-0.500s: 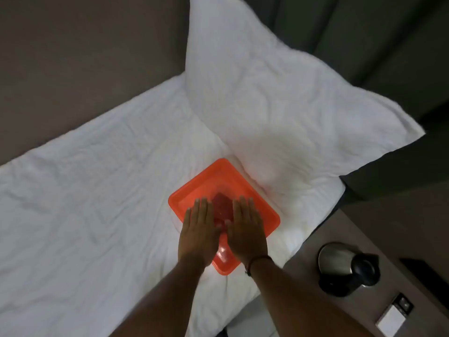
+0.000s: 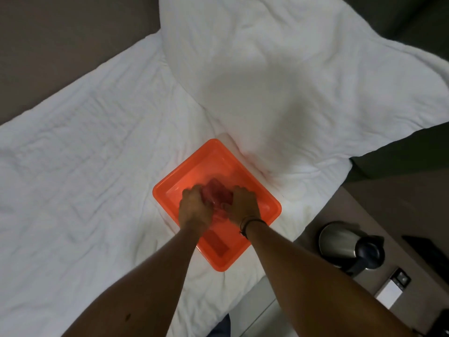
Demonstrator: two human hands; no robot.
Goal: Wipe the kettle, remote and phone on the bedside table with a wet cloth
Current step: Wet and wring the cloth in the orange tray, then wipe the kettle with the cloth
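Observation:
An orange square basin (image 2: 170,188) sits on the white bed. Inside it a red cloth (image 2: 217,194) is bunched up between my hands. My left hand (image 2: 194,206) grips its left side and my right hand (image 2: 243,205) grips its right side, both with fingers curled. A steel kettle (image 2: 340,242) with a black lid and handle stands on the bedside table (image 2: 379,205) at the lower right. Beside it lies a white flat device with dark buttons (image 2: 393,287), and a dark flat object (image 2: 425,249) lies near the right edge.
A large white pillow (image 2: 279,76) leans behind the basin, touching its far corner. The white quilt (image 2: 85,166) spreads left. A dark headboard (image 2: 401,152) rises behind the table. A brownish wall (image 2: 60,45) runs along the bed's far side.
My hands were flat with fingers straight over the cloth; now both have curled and gathered the cloth into a bunch between them.

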